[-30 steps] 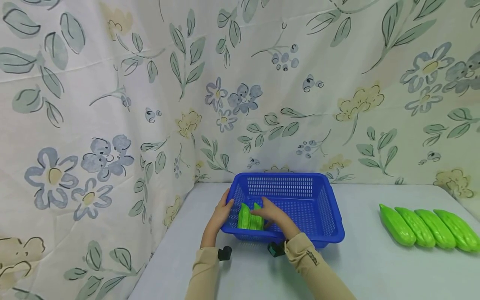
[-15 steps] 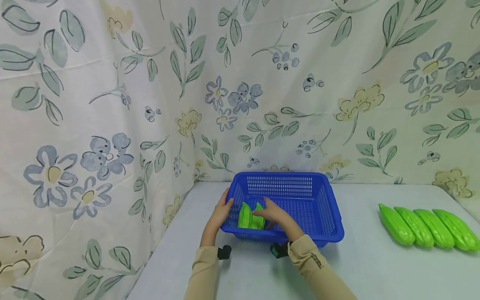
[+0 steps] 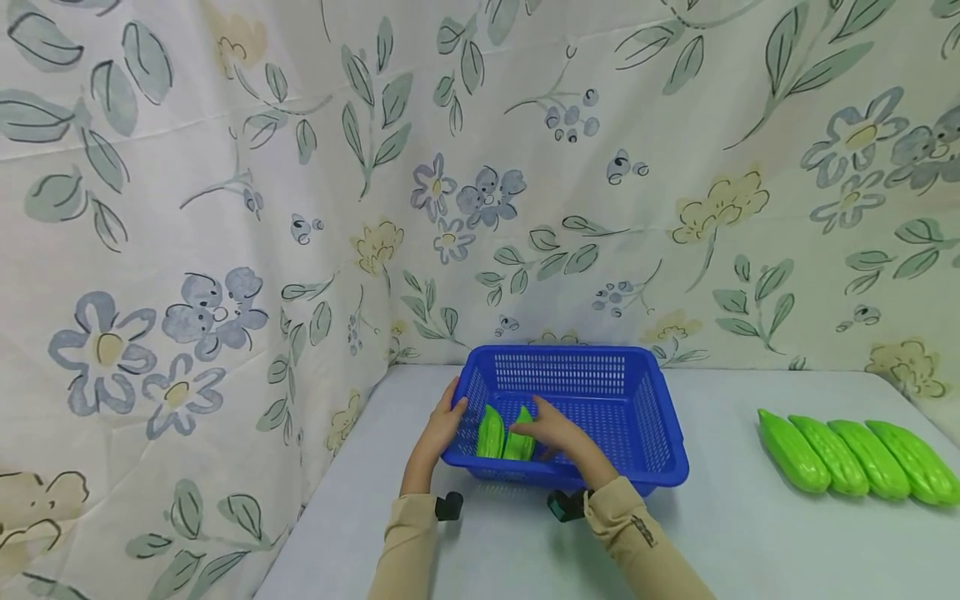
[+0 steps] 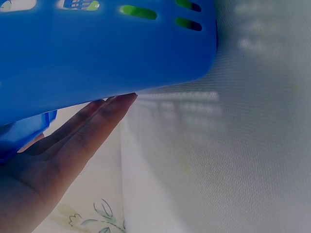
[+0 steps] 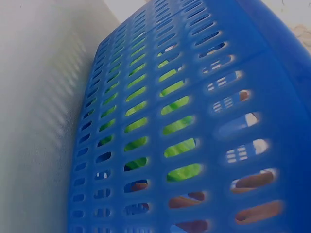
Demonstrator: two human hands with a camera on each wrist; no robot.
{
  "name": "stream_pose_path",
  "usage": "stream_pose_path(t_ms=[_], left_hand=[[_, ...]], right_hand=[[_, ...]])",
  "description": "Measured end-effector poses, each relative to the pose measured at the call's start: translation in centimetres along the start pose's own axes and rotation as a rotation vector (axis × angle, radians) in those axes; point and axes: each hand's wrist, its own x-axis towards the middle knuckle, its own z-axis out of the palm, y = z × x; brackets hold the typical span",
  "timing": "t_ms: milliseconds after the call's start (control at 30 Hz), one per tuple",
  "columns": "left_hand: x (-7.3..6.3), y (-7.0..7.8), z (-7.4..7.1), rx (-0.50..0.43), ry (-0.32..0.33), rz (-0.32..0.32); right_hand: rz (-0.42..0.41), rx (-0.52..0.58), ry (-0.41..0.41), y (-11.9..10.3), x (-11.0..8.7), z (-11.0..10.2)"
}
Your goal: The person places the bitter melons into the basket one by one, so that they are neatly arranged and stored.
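Note:
A blue perforated plastic basket (image 3: 611, 417) stands on the table, with two bright green toy-like bitter melons in its left part. My left hand (image 3: 442, 423) holds the basket's left rim, thumb at the top edge and long fingers along the outer wall; in the left wrist view those fingers (image 4: 92, 131) lie straight against the wall. Inside the basket my right hand (image 3: 555, 429) grips the right bitter melon (image 3: 519, 444) from above, partly covering it. The left bitter melon (image 3: 491, 433) lies beside it, a narrow gap between them. Through the basket's slots green shows in the right wrist view.
Several more bitter melons (image 3: 851, 458) lie side by side on the white table (image 3: 720, 542), right of the basket. A floral cloth (image 3: 525, 167) hangs behind and to the left, close to the basket's back.
My right hand has shifted slightly right, and the right bitter melon has moved with it, opening a gap between the two. The left hand and basket have stayed in place.

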Motion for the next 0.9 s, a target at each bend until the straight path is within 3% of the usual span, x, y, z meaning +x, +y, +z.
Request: stream_pose_path(t_ms=[233, 600, 900], left_hand=[[0.0, -0.1, 0.0, 0.009, 0.0, 0.003], [0.1, -0.1, 0.1, 0.023, 0.003, 0.011], [0.0, 0.0, 0.1, 0.025, 0.007, 0.016]], right_hand=[[-0.002, 0.002, 0.021, 0.0, -0.4, -0.3], [-0.072, 0.023, 0.036, -0.2, -1.8, -1.5], [-0.12, -0.021, 0.111, -0.3, -2.7, -2.2]])
